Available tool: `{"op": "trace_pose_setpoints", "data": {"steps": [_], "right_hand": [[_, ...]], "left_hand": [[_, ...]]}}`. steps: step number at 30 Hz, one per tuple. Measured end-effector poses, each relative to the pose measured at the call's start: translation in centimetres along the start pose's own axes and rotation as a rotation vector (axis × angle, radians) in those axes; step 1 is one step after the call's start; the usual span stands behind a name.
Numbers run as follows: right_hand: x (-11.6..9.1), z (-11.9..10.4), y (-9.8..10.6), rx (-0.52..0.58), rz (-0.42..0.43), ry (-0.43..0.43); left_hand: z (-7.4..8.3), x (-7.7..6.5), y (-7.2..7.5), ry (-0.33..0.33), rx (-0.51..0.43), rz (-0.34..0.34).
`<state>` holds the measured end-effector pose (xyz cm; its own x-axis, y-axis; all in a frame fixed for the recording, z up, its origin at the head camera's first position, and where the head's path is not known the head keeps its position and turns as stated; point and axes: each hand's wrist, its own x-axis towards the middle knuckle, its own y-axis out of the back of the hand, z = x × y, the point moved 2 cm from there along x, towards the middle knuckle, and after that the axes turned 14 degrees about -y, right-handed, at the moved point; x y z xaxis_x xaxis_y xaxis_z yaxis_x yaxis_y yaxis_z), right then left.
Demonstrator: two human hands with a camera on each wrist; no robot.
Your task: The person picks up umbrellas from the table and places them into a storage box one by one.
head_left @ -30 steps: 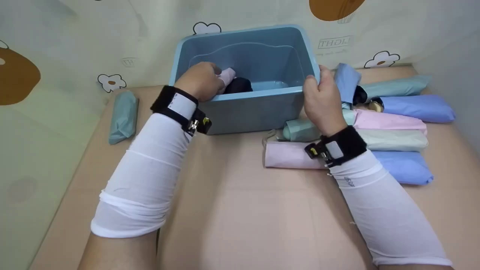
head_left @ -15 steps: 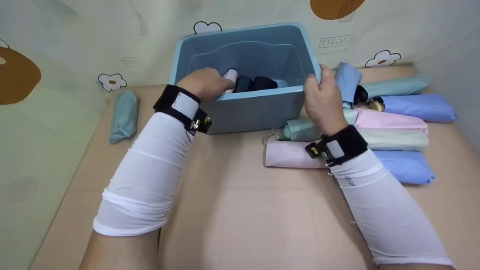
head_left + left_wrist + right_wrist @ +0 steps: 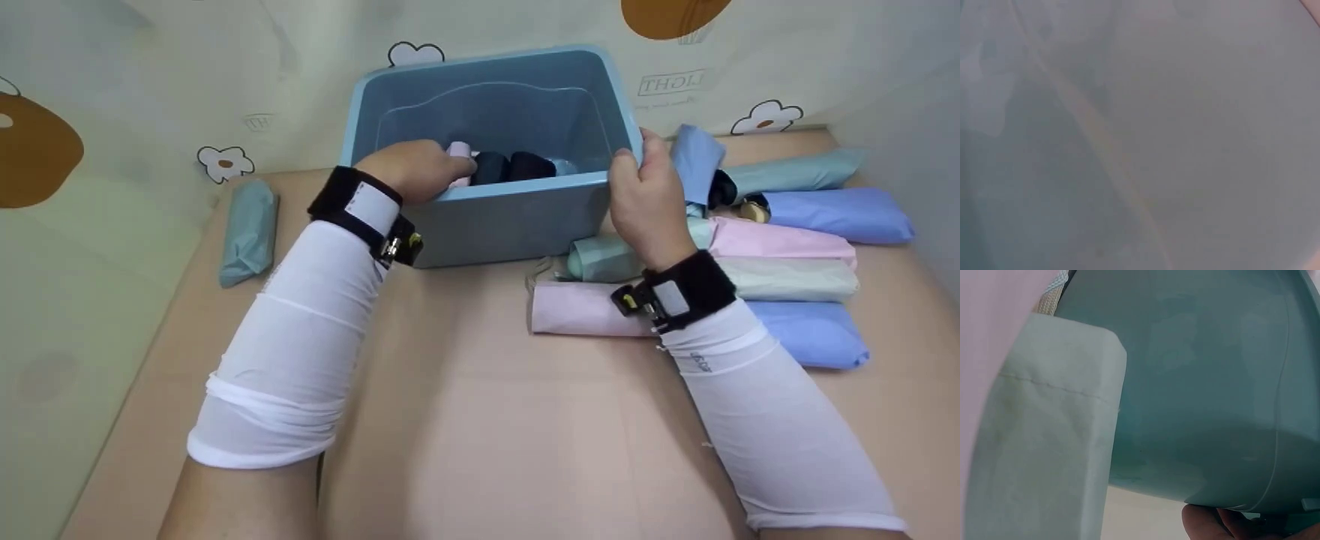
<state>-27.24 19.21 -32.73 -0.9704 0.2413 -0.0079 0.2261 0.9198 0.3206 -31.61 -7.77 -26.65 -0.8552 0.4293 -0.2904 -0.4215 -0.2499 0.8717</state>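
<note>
A blue plastic bin (image 3: 517, 221) stands at the back of the table, its mouth tipped toward me. My left hand (image 3: 409, 169) reaches over its front rim and grips a pink folded umbrella (image 3: 459, 150) inside, thumb across its side; the other fingers are mostly hidden. Beside it in the bin sit two dark rolled things (image 3: 490, 168), their lower parts behind the front wall. My right hand (image 3: 651, 202) holds the bin's right rim. In the right wrist view, fingers (image 3: 1207, 523) show at the bin's edge; the left wrist view is filled by the bin's wall (image 3: 1213, 140).
Several folded umbrellas in sleeves lie to the right, among them a blue one (image 3: 814, 334), a pink one (image 3: 784, 244) and a green one (image 3: 795, 172). A pale pink one (image 3: 577, 309) lies below my right wrist. A lone green one (image 3: 249, 234) lies at left.
The pink umbrella went from leaning to more upright, and my left hand shifted slightly right and lower. A second dark thing came into view. My right hand has stayed on the rim.
</note>
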Motion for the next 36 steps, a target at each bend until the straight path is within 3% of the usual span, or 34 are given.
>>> {"op": "trace_pose_setpoints", "data": {"steps": [4,8,12,16,20,23,27,33,36], "right_hand": [[0.1,0.0,-0.1,-0.011,-0.008,-0.012],[0.1,-0.1,-0.2,-0.011,-0.016,-0.016],[0.1,0.0,-0.4,-0.002,-0.023,-0.010],[0.2,0.0,-0.5,0.003,-0.032,-0.016],[0.2,0.1,-0.2,0.003,-0.028,-0.019],[0.3,0.2,0.1,0.004,-0.013,-0.014],[0.4,0.3,0.7,-0.010,0.008,-0.011],[0.4,0.4,1.0,-0.009,0.014,-0.011],[0.4,0.4,0.9,-0.005,0.004,-0.013]], "left_hand": [[-0.1,-0.2,0.0,-0.015,-0.057,0.140],[-0.2,-0.8,-0.2,-0.056,-0.119,0.381],[-1.0,-2.0,-0.3,-0.079,-0.079,0.590],[-3.0,-3.4,-0.3,-0.056,-0.003,0.694],[-6.4,-4.8,-0.4,-0.055,-0.060,0.770],[-9.6,-5.7,-0.7,-0.039,-0.124,0.787],[-13.8,-6.7,-1.4,0.061,-0.120,0.749],[-19.4,-7.8,-3.3,0.296,-0.066,0.525],[-21.7,-8.5,-4.5,0.387,-0.095,0.414]]}}
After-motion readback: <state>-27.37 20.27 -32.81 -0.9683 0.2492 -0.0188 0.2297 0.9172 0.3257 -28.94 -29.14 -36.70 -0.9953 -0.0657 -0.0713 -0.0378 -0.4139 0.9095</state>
